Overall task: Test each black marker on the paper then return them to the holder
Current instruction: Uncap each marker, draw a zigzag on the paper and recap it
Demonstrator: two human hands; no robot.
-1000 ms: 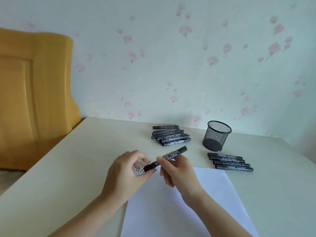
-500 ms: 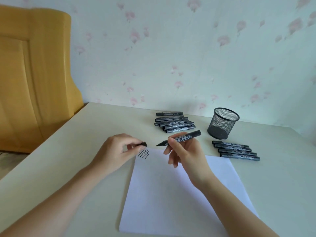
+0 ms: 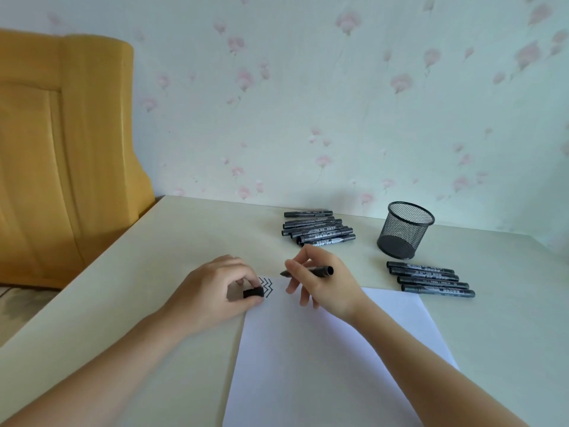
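Since a second ago you've pulled the cap (image 3: 253,292) off, so your left hand (image 3: 212,292) now pinches it right by the zigzag marks (image 3: 267,286), while your right hand (image 3: 323,283) grips the open marker (image 3: 308,271), tip hovering just above the paper (image 3: 323,365) between both hands. Looks like the next squiggle is coming. Mesh holder (image 3: 405,229) sits beyond your right hand, untested-looking pile (image 3: 318,231) straight ahead, four markers (image 3: 431,280) lying to its right.

We only saw two forearms and hands come in from the bottom edge. Both arms were bare right up to where the picture cut off. The left hand (image 3: 215,291) and right hand (image 3: 323,288) were bare too, with short, plain nails.
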